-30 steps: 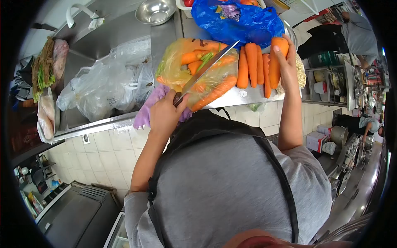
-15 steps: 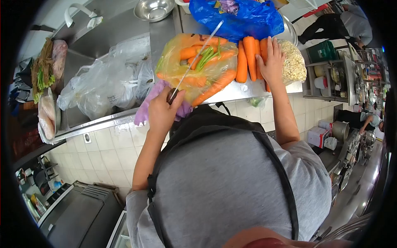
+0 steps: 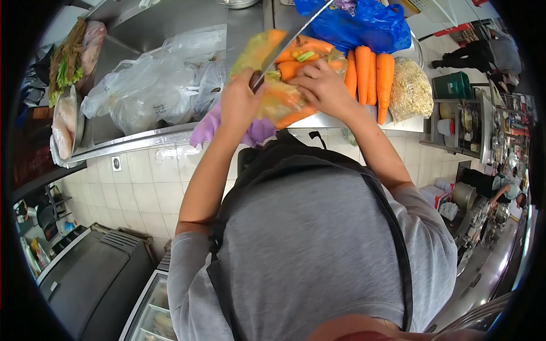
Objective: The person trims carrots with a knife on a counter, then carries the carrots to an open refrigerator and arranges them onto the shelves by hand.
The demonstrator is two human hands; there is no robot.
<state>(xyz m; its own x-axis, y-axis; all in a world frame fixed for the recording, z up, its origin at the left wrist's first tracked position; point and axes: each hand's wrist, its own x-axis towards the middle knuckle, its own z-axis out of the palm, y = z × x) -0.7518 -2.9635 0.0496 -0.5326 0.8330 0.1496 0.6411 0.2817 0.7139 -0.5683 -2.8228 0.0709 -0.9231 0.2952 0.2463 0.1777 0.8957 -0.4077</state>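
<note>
My left hand (image 3: pixel 239 99) is closed round the dark handle of a long knife (image 3: pixel 290 42), its blade slanting up over the bag. A yellow see-through plastic bag (image 3: pixel 250 51) full of carrots lies below the knife. My right hand (image 3: pixel 327 88) has its fingers bent over a carrot (image 3: pixel 291 69) at the bag's opening; the fingertips are partly hidden. Right of it, several loose carrots (image 3: pixel 372 77) lie side by side on the steel counter. A purple cloth (image 3: pixel 259 132) sits at the counter edge under my left wrist.
A bag of bean sprouts (image 3: pixel 410 94) lies right of the carrots. Behind is a blue plastic bag (image 3: pixel 364 28). Clear plastic bags (image 3: pixel 165 85) fill the sink area on the left, with leafy stalks (image 3: pixel 68 65) beyond. Two people are at the far right.
My right hand has left the loose carrots and moved left onto the bagged ones. My left hand has lifted the knife up and right. The view has shifted slightly.
</note>
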